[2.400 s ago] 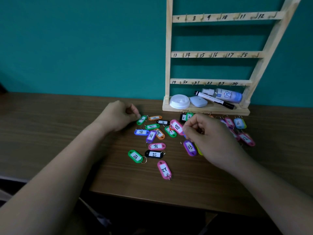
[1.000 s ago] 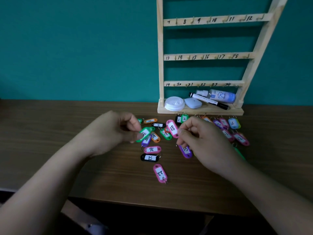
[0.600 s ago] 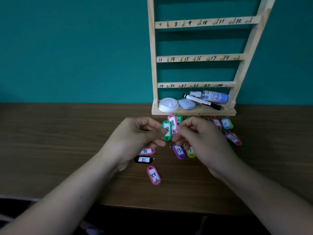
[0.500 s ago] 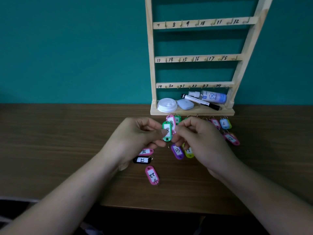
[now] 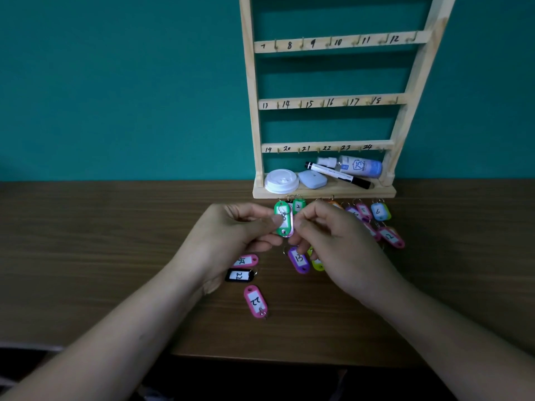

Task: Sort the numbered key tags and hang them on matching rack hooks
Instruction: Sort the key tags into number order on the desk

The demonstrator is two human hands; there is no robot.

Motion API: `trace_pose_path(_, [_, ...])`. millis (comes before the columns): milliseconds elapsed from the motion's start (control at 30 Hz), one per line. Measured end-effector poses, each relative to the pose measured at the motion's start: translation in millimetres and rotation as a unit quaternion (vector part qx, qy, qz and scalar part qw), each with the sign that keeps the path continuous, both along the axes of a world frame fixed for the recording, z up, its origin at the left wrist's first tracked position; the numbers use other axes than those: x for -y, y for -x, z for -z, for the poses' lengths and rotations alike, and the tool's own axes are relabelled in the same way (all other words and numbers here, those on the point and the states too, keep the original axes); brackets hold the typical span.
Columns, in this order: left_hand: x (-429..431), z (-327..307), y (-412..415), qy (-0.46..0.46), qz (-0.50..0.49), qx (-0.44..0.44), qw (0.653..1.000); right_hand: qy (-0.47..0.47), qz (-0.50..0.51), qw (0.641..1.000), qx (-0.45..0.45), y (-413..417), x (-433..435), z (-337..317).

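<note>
My left hand (image 5: 231, 235) pinches a green key tag (image 5: 282, 219) marked 8, held upright above the table. A pink tag (image 5: 290, 224) lies directly behind it, and my right hand (image 5: 327, 238) pinches that pair from the right side. The wooden rack (image 5: 330, 101) leans on the teal wall behind, its rails numbered 7 to 24 with small hooks that carry nothing. Several loose tags lie on the table: pink (image 5: 255, 301), black 22 (image 5: 240, 275), purple 13 (image 5: 298, 259), blue 6 (image 5: 379, 211), pink 12 (image 5: 390, 236).
The rack's bottom shelf (image 5: 324, 192) holds a white lid (image 5: 281, 180), a pale blue case (image 5: 312, 179), a marker (image 5: 338, 175) and a spray bottle (image 5: 356, 165). The wooden table (image 5: 86, 241) has its front edge near my forearms.
My left hand picked up the green tag and brought it to my right hand, which lifted the pink tag. Both tags now sit stacked between my fingers. The view shifted left.
</note>
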State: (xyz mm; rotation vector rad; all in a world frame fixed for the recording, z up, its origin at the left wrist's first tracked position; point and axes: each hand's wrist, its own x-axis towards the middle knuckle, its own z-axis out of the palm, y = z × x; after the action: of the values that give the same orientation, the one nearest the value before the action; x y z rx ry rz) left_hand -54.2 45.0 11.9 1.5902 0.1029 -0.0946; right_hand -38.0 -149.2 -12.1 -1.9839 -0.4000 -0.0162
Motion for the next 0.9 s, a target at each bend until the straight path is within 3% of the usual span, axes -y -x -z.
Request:
trace_pose_path(200, [1, 0, 1, -0.003, 0.001, 0.005, 1.0, -0.007, 0.035, 0.995, 0.094, 0, -2, 6])
trace_pose_path(500, [1, 1, 3, -0.032, -0.002, 0.023, 0.999, 0.004, 0.035, 0.993, 0.112, -3, 4, 8])
trace_pose_path(700, [5, 3, 3, -0.05, 0.008, 0.026, 0.998, -0.009, 0.023, 0.997, 0.079, -1, 13, 3])
trace_pose_path(900, [-2, 2, 2, -0.162, 0.006, 0.055, 0.985, 0.018, 0.049, 0.999, 0.004, -10, 57, -13])
